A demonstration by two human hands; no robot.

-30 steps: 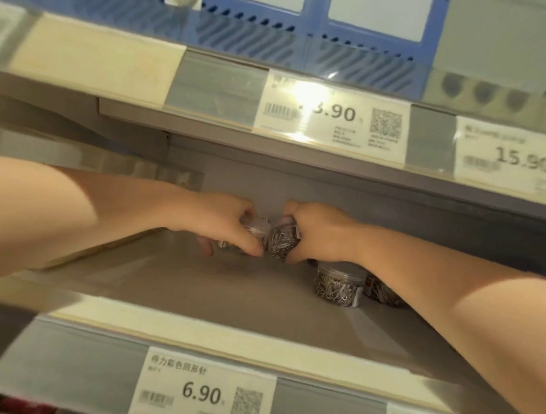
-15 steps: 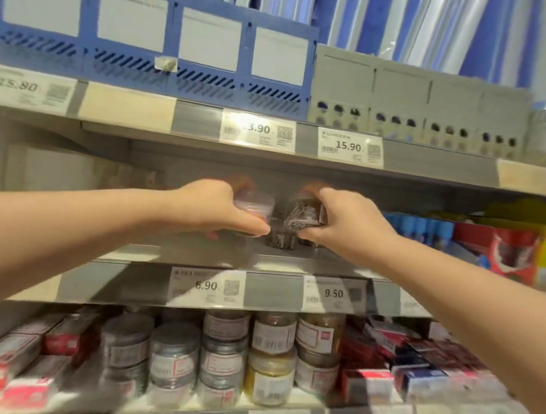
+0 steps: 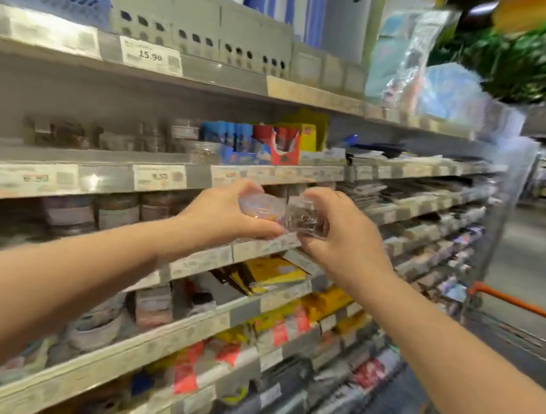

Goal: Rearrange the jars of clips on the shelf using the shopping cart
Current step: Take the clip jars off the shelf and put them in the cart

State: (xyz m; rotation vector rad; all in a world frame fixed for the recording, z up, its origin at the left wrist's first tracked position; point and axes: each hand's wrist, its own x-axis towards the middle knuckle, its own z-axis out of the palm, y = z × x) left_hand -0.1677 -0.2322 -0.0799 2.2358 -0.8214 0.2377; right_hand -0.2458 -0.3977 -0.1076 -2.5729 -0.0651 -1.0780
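Observation:
My left hand (image 3: pixel 222 212) grips a clear jar with a pinkish lid (image 3: pixel 259 207), held in the air in front of the shelves. Right beside it, my right hand (image 3: pixel 340 235) grips a clear jar of dark metal clips (image 3: pixel 308 219); the two jars almost touch. Both hands are off the shelf and out over the aisle side. More jars of clips (image 3: pixel 149 140) stand on the middle shelf (image 3: pixel 98 159) at the left. The shopping cart (image 3: pixel 524 306), with an orange handle, is at the right edge, partly out of view.
Shelves of stationery run from left to right: larger jars (image 3: pixel 116 211) on the shelf below, red and yellow boxes (image 3: pixel 286 143) to the right, blue and grey file boxes (image 3: pixel 199 15) on top. The open aisle floor (image 3: pixel 542 246) lies to the right. The picture is blurred by motion.
Both hands have pulled the two jars out of the shelf and away from it. My view has swung to the right, bringing the aisle and the cart into sight.

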